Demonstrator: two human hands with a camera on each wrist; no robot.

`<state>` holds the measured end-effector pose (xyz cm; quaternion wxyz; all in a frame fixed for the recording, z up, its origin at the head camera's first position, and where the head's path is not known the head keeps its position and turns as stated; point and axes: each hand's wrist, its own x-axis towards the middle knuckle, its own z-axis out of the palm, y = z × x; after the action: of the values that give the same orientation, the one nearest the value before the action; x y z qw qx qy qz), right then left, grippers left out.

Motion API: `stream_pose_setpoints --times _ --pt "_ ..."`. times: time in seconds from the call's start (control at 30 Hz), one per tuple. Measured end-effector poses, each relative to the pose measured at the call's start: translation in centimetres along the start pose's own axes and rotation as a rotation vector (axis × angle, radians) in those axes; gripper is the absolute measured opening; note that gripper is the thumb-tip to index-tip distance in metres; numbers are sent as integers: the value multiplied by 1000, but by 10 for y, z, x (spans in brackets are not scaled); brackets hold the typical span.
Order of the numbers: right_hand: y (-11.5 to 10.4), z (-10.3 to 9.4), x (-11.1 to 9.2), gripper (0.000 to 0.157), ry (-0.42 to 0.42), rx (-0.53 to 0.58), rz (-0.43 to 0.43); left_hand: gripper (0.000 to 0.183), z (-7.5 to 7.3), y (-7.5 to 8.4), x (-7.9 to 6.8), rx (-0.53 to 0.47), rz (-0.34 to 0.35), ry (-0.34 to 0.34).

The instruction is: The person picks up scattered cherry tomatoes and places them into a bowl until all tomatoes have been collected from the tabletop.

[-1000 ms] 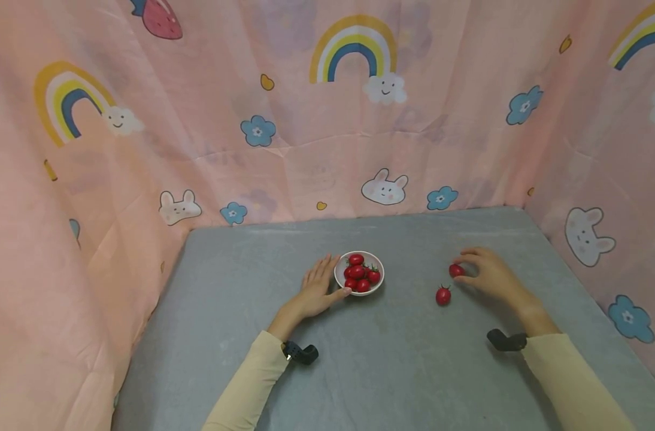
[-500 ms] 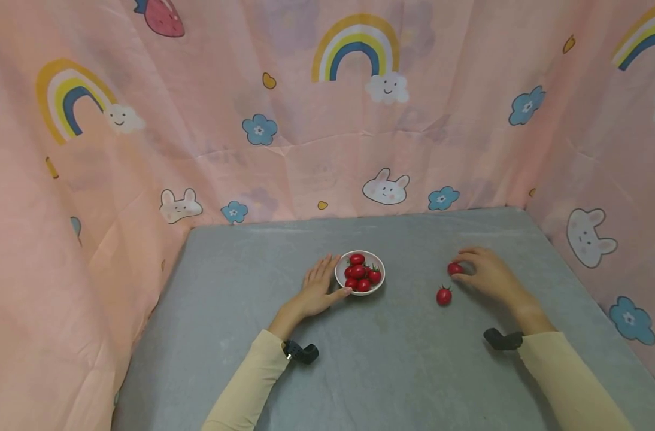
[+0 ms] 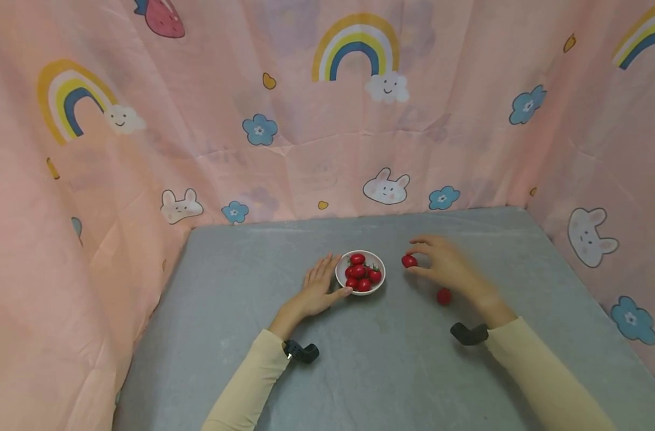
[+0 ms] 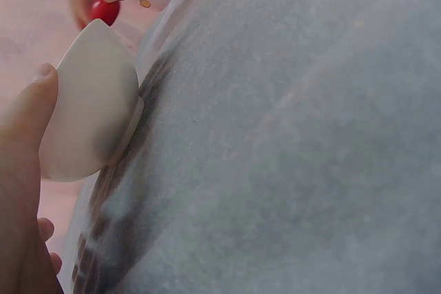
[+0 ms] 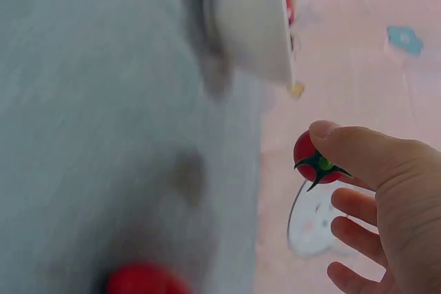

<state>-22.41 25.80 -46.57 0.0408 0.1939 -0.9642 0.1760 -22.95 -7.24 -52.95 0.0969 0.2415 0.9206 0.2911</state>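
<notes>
My right hand [image 3: 448, 266] pinches a red cherry tomato [image 3: 409, 261] between thumb and fingertips, to the right of the white bowl. In the right wrist view this tomato [image 5: 318, 160] shows its green calyx, raised above the table. The small white bowl [image 3: 382, 284] holds several cherry tomatoes [image 3: 358, 272]. My left hand [image 3: 318, 292] rests against the bowl's left side, fingers straight and thumb at the near rim. In the left wrist view the thumb lies along the bowl's outer wall [image 4: 93, 105]. Another cherry tomato [image 3: 443, 296] lies on the table below my right hand.
A grey cloth covers the table [image 3: 381, 371]. Pink printed curtains [image 3: 284, 173] stand along its back edge and both sides. A dark wrist camera [image 3: 469, 334] sits on the right wrist, and another wrist camera [image 3: 302, 352] on the left.
My right hand has taken hold of a cherry tomato and carried it left, up off the table towards the bowl. The left hand and the bowl have stayed put.
</notes>
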Motion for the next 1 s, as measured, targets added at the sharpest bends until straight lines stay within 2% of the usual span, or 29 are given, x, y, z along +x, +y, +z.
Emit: stream_pose_setpoints --times 0.3,0.5,1.0 --pt "-29 10 21 39 12 14 -85 88 0 1 0 2 -13 -6" --pt "-41 16 29 37 16 35 -108 87 1 0 1 1 -26 -8" --pt "-54 25 43 36 6 69 -124 88 1 0 0 -5 -34 -13"
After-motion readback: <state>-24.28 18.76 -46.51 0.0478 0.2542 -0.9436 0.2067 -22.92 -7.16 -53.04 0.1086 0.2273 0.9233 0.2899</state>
